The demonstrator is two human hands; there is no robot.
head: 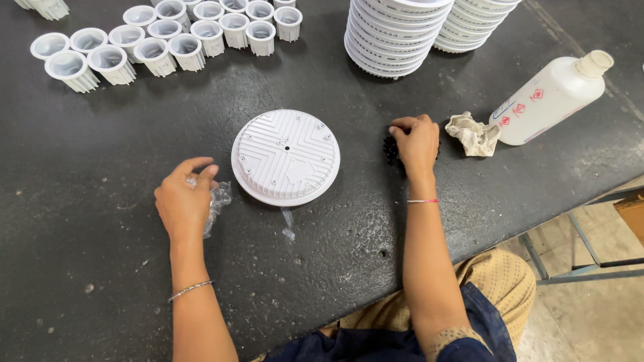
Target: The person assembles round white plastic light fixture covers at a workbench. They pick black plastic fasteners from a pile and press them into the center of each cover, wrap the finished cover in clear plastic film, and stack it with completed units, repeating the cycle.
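Note:
A round white ribbed plastic disc [286, 156] lies flat on the dark table between my hands. My left hand [182, 200] rests to its left, fingers curled on a small clear plastic bag [218, 201]. On the disc's right, my right hand [416, 142] reaches into a little heap of small black parts [390, 149], fingertips pinched over them. Whether a part is held between the fingers is hidden.
Several white ribbed cups [161, 40] stand in rows at the back left. Two stacks of white discs [396, 33] rise at the back centre. A white plastic bottle [551, 100] lies on its side at right, next to a crumpled rag [473, 134]. The table edge [537, 214] runs diagonally at right.

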